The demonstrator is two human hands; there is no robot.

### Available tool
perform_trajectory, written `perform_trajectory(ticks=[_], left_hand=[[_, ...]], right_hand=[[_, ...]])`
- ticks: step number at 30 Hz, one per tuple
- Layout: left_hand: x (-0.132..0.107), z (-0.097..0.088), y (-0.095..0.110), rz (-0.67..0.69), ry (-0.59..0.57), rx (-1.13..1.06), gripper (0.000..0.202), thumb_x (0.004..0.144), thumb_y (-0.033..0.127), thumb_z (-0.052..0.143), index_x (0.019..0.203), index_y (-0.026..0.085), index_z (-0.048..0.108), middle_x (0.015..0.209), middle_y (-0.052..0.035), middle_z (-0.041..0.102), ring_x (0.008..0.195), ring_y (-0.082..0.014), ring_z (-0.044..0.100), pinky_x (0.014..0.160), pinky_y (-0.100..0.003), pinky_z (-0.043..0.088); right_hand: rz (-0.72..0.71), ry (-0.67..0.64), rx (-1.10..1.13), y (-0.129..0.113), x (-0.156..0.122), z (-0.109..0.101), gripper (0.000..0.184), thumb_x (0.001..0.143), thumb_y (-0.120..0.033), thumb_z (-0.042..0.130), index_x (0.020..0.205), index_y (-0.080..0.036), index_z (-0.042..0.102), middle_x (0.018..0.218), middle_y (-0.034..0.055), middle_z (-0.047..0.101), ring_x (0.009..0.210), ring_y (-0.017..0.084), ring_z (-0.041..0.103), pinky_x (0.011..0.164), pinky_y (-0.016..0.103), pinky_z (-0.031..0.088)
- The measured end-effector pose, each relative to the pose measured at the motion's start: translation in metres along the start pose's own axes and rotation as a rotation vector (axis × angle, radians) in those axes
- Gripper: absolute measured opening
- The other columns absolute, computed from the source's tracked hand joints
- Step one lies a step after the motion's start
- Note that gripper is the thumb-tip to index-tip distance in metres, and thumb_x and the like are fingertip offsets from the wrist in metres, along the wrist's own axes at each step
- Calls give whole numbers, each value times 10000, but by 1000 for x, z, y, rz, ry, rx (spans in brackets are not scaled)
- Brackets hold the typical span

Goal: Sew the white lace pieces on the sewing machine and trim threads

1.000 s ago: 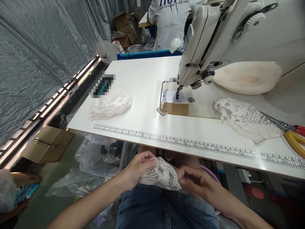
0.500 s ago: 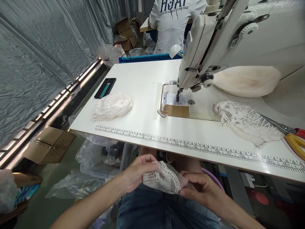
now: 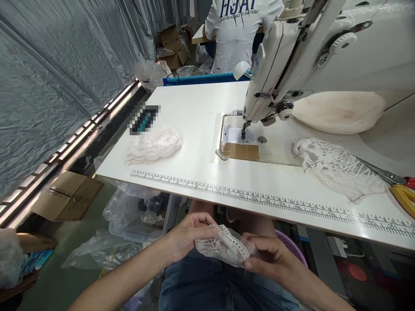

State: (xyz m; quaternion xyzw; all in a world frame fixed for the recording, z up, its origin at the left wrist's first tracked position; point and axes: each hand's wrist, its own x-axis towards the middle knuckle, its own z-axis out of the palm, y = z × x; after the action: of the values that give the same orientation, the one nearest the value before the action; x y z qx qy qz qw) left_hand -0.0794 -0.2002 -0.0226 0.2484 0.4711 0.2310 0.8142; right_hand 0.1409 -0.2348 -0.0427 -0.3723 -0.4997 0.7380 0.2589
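Over my lap, just below the table's front edge, I hold a white lace piece (image 3: 223,246) with a scalloped border and sheer fabric. My left hand (image 3: 191,235) pinches its left end between thumb and fingers. At its right end my right hand (image 3: 267,255) grips the edge and the sheer part. Above on the table, a stack of lace pieces (image 3: 154,144) lies to the left. Another lace piece (image 3: 340,168) rests at the right, beside scissors (image 3: 402,194) with yellow and red handles. Between them stands the sewing machine (image 3: 266,86), its needle area (image 3: 244,131) over a metal plate.
The white table (image 3: 191,112) carries a printed ruler (image 3: 240,194) along its front. A pixelated dark object (image 3: 144,120) lies near the lace stack. A cream rounded item (image 3: 340,112) sits under the machine arm. Boxes (image 3: 68,194) and plastic bags (image 3: 103,250) are at left. A person (image 3: 235,39) sits beyond.
The lace piece has tilted slightly in my hands, with both hands still gripping it. The whole view has shifted a little.
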Motion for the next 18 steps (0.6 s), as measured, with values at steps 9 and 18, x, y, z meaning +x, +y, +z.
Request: perform_trajectory(ticks=[9,18], left_hand=[[6,5,-5,50,-39,167,358,574,392,816,732,105,673,607,-19,622,555,-85,532,593,-207,405],[3,17,1,171,-52,505,203,698,327,702,756,133,718,719,-36,645,674,-137,555,636,-224,408]], right_hand=[[24,-8,-110,-1,-2,0,305,822,-445,613,673,-181,577,732,-14,507,731,149,487,686,249,378],[49,11,-200,-5,2,1,308,796,-492,614,760,-188,584,728,-14,486,716,151,458,658,243,378]])
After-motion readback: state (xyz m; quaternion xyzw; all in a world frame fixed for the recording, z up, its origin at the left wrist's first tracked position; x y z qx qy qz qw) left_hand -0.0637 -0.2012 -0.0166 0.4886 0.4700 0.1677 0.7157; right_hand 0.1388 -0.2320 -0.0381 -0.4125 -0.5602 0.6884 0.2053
